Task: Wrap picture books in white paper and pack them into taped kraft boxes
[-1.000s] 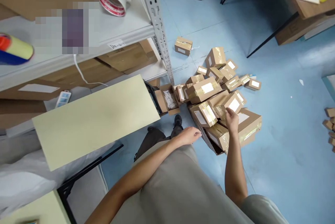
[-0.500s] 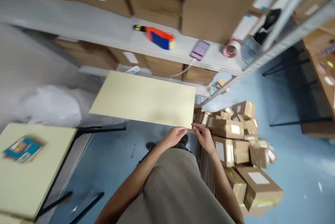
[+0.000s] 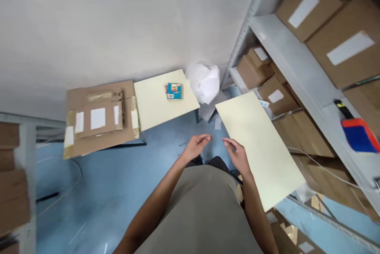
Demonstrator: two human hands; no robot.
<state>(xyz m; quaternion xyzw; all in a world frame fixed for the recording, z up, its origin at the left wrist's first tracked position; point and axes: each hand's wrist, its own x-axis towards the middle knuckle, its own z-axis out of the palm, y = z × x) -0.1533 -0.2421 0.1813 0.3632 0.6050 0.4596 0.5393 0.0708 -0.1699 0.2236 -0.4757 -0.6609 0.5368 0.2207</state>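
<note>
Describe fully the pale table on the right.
The pale yellow table has a smooth-looking, rectangular top that lies flat, beside the shelving at the person's right. Its straight, thin edges show; its legs are mostly hidden. The right forearm overlaps its near long edge in view, but whether they touch cannot be told.

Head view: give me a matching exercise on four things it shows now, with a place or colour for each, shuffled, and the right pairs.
Things:
1. right hand
2. blue pack
3. white bag
4. cardboard

Places or colours:
A. brown, with white labels
B. near the long edge of the right-hand table
C. in front of the wall, between two pale tabletops
D. on top of the left-hand pale table

Pairs: 1-B, 2-D, 3-C, 4-A
</note>
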